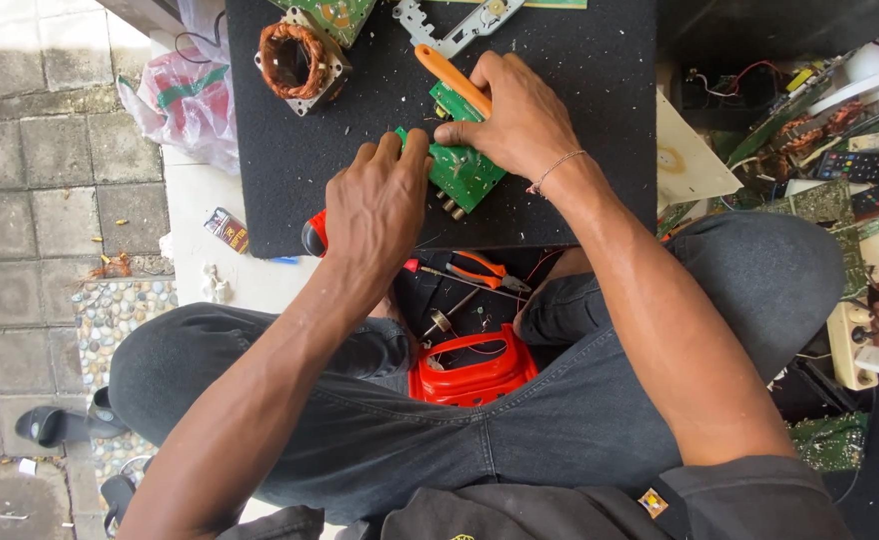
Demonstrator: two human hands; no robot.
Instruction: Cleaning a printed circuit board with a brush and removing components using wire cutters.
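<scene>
At the upper centre of the frame a green circuit board [463,168] lies on a black mat [560,120] that covers the work surface, and both hands are on it. The left hand [378,205] rests at the board's left edge, fingers curled down onto its corner to pin it, while a red-and-black tool handle [314,235] pokes out from under the palm; whether that hand truly clasps the handle or only lies over it cannot be told. The right hand [517,115] is closed around an orange-handled screwdriver [452,78], whose handle slants up toward the top left, and its fingertips press on the board's upper part; the tip is hidden under the fingers. The step in hand looks like working a fastener or part on the board, with one hand steadying and the other driving the tool. As a judgement, that work calls for firm downward hold from the left hand so the board does not twist on the mat, and for the tool to be kept square to its point of contact. Nearby sit a copper-wound motor coil [296,58] at the upper left, orange pliers [485,270] just below the mat, and a red plastic casing [473,372] between the person's knees.
</scene>
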